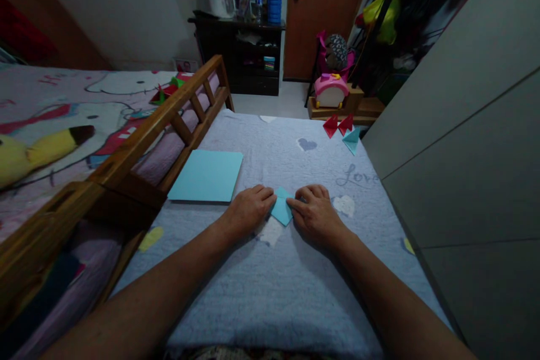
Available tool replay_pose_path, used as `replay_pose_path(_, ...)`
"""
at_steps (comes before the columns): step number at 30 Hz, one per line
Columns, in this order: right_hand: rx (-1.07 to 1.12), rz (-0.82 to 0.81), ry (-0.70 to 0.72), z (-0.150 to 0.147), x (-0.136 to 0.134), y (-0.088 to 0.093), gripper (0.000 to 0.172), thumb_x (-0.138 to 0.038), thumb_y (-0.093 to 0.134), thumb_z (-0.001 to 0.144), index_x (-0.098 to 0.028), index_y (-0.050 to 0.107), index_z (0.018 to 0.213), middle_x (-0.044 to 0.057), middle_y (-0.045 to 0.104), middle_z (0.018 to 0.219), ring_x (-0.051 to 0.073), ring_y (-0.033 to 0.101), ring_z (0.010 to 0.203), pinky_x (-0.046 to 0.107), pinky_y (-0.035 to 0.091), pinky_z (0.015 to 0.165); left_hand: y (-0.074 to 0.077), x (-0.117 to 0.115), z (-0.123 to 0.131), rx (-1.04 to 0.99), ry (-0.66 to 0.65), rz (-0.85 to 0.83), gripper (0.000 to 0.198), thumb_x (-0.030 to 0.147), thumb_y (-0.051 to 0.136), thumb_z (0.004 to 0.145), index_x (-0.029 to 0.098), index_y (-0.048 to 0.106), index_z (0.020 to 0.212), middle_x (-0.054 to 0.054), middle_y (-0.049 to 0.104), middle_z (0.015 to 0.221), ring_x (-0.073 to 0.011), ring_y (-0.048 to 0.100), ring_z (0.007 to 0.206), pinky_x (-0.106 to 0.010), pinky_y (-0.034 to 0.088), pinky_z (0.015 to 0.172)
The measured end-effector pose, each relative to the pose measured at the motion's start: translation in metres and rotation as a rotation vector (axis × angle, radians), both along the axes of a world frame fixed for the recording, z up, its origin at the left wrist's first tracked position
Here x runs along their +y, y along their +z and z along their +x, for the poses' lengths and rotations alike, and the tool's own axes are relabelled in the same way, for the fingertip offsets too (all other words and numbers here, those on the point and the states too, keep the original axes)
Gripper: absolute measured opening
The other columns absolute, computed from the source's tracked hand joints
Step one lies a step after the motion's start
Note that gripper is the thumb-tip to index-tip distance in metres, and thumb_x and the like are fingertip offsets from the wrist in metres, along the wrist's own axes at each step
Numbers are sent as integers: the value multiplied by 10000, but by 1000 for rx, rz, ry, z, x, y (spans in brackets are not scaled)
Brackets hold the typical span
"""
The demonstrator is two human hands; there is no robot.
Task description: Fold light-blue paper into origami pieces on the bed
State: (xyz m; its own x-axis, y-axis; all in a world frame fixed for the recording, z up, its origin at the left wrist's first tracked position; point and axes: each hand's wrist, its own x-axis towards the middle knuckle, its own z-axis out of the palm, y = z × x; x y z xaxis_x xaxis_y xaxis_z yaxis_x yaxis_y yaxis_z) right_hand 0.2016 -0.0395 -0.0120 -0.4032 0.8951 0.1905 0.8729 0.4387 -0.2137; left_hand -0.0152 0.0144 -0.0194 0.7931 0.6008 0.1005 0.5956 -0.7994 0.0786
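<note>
A small folded piece of light blue paper (282, 211) lies on the bed sheet between my two hands. My left hand (253, 206) grips its left edge, fingers pressed together. On the opposite side, my right hand (314, 211) is closed with the thumb on the paper's right edge and the other fingers curled. The fingers cover both side corners of the paper. To the left of my hands, a larger light blue sheet or stack of paper (206, 175) rests flat on the bed.
Two red folded paper pieces (331, 126) and a light blue folded piece (351, 140) sit at the bed's far right corner. A wooden rail (185, 129) borders the left side, with another bed beyond. A pale cabinet (472, 140) stands along the right.
</note>
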Motion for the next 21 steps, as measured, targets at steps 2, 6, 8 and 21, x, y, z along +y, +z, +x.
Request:
replay_pose_path(2, -5, -16, 3, 3, 1, 0, 228, -263, 538, 946, -255, 714, 1089, 72, 618, 986, 246, 460, 990, 423, 289, 937, 0, -1, 0, -4, 9, 1, 132, 172, 549, 942, 169, 628, 1048, -82, 643, 1021, -231, 576, 972, -347, 503, 853)
replay_pose_path(6, -26, -42, 26, -2, 3, 0, 280, -299, 542, 936, -268, 669, 1184, 80, 602, 1039, 258, 444, 1018, 427, 288, 946, -4, 0, -1, -3, 17, -5, 141, 175, 553, 940, 170, 629, 1059, -80, 638, 1009, -230, 575, 960, -347, 503, 840)
replay_pose_path(8, -32, -46, 38, -8, 4, 0, 336, -353, 526, 947, -282, 622, 1261, 87, 590, 1087, 265, 435, 1040, 438, 281, 971, -5, 0, -1, -7, 17, -2, 146, 184, 558, 939, 172, 631, 1065, -77, 638, 1002, -231, 574, 956, -352, 502, 838)
replay_pose_path(21, -74, -54, 25, 9, -1, 4, 302, -386, 513, 960, -315, 637, 1226, 79, 602, 1131, 286, 428, 1130, 529, 187, 1092, -1, -2, -1, 18, 49, 14, 115, 171, 555, 929, 160, 638, 1008, -93, 644, 1004, -239, 577, 956, -361, 505, 830)
